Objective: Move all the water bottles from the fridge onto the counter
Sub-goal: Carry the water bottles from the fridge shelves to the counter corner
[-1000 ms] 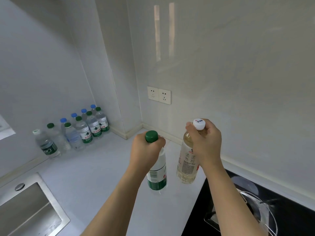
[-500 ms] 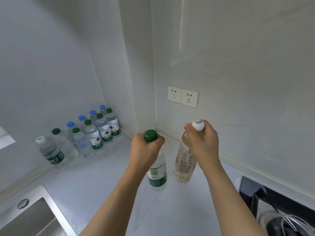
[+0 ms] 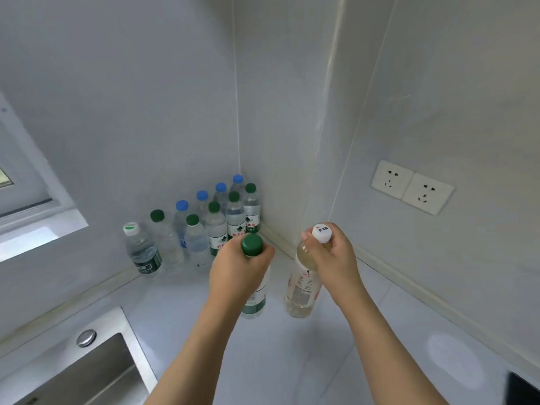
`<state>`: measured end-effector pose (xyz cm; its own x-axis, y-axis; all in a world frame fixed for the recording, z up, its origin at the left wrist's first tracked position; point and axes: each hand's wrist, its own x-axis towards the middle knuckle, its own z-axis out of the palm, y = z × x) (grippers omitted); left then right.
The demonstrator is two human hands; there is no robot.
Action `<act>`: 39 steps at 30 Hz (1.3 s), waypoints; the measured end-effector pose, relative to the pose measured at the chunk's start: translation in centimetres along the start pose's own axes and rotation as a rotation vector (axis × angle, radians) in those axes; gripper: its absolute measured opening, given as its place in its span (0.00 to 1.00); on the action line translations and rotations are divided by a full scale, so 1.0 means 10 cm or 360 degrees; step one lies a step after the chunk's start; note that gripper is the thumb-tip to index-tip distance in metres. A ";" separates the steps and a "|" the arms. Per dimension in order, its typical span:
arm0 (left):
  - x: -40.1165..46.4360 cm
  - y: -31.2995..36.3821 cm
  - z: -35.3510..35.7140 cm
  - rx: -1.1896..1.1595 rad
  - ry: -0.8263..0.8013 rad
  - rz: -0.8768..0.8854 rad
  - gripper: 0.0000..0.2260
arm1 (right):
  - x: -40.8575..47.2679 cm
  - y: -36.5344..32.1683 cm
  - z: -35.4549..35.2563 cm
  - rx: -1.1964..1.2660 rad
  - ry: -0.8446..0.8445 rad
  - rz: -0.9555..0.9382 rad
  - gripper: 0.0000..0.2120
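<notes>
My left hand grips the neck of a green-capped water bottle and holds it upright over the white counter. Just to its right, my right hand grips the neck of a white-capped bottle of pale yellowish liquid, tilted slightly. Whether either bottle touches the counter I cannot tell. In the corner behind them, several water bottles with green, blue and white caps stand in rows against the wall.
A steel sink lies at the lower left, with a window sill above it. A double wall socket sits on the right wall. A dark hob edge shows at the bottom right corner.
Both hands have carried their bottles left and forward, closer to the corner group. The view has turned left, so the hob has almost left the frame.
</notes>
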<state>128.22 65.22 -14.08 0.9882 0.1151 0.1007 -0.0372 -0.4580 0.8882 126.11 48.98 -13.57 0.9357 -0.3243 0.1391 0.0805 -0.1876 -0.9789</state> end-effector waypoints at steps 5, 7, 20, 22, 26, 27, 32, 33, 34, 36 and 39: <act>0.29 -0.50 -0.37 0.0380 0.0207 0.0036 0.11 | 0.17 0.19 0.65 0.0129 -0.0222 0.0165 0.05; 0.39 -0.71 -0.53 0.0361 0.0248 -0.0061 0.11 | 0.23 0.25 0.91 0.0146 -0.0309 0.0209 0.04; 0.97 -1.73 -1.30 0.0208 0.0268 -0.0441 0.07 | 0.60 0.51 2.52 0.0047 -0.0813 0.0248 0.07; 1.02 -1.85 -1.38 0.0204 0.0235 -0.0392 0.05 | 0.66 0.56 2.73 -0.0002 -0.0853 0.0201 0.08; 1.07 -2.04 -1.50 0.0267 0.0258 -0.0293 0.07 | 0.77 0.62 3.01 -0.0044 -0.0863 0.0144 0.06; 1.08 -2.07 -1.50 0.0294 0.0261 -0.0285 0.09 | 0.80 0.62 3.04 -0.0080 -0.0861 0.0111 0.06; 1.10 -2.21 -1.37 0.0378 0.0326 -0.0309 0.14 | 0.91 0.77 3.23 -0.0344 -0.0806 0.0000 0.09; 1.11 -2.22 -1.34 0.0353 0.0344 -0.0319 0.15 | 0.91 0.81 3.24 -0.0381 -0.0787 -0.0018 0.09; 1.13 -2.22 -1.31 0.0337 0.0336 -0.0346 0.16 | 0.91 0.84 3.25 -0.0411 -0.0770 -0.0052 0.10; 1.13 -2.24 -1.25 0.0392 0.0225 -0.0507 0.21 | 0.91 0.89 3.25 -0.0472 -0.0783 -0.0138 0.11; 1.10 -2.28 -1.20 0.0501 0.0031 -0.0807 0.24 | 0.94 0.90 3.23 -0.0595 -0.0901 -0.0186 0.12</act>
<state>138.19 87.48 -27.87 0.8682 0.4024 -0.2904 0.4873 -0.5807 0.6521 146.76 74.21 -25.91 0.9717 0.2326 0.0420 0.1632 -0.5320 -0.8308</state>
